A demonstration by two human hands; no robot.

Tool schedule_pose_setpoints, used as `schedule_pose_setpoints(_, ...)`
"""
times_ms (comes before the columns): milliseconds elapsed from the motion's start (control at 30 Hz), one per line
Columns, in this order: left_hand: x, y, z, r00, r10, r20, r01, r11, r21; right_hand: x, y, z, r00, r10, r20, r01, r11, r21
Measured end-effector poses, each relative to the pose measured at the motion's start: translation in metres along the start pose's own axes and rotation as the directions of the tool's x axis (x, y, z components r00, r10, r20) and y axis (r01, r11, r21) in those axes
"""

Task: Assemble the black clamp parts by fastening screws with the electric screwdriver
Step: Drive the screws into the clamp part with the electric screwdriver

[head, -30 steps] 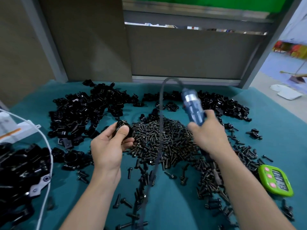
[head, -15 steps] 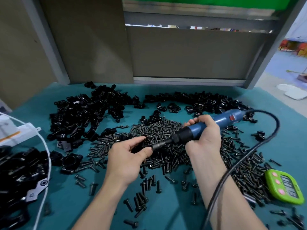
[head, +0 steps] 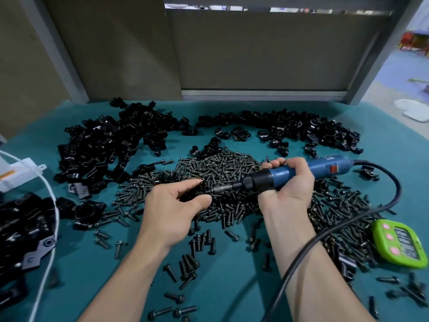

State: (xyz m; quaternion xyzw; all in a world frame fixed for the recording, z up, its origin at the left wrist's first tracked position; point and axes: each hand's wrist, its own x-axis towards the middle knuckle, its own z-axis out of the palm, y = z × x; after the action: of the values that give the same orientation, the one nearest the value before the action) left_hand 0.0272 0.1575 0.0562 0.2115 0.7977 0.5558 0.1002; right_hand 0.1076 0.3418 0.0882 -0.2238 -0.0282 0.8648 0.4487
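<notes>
Your left hand (head: 171, 212) pinched a black clamp part (head: 196, 192) just above the screw pile (head: 220, 166). Your right hand (head: 287, 184) curled round the blue electric screwdriver (head: 325, 167), its bit tip against that part. More clamp parts (head: 111, 145) lay heaped straight on the teal mat (head: 232, 275).
</notes>
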Motion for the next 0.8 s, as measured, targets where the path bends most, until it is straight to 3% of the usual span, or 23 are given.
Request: schedule_pose_setpoints(800,-0.001,-0.009,0.004,0.998,0.066,-0.022,-0.064,0.996,0.056,-0.002,0.002,-0.003,0.998,0.002,0.057,-0.002,1.0,0.003)
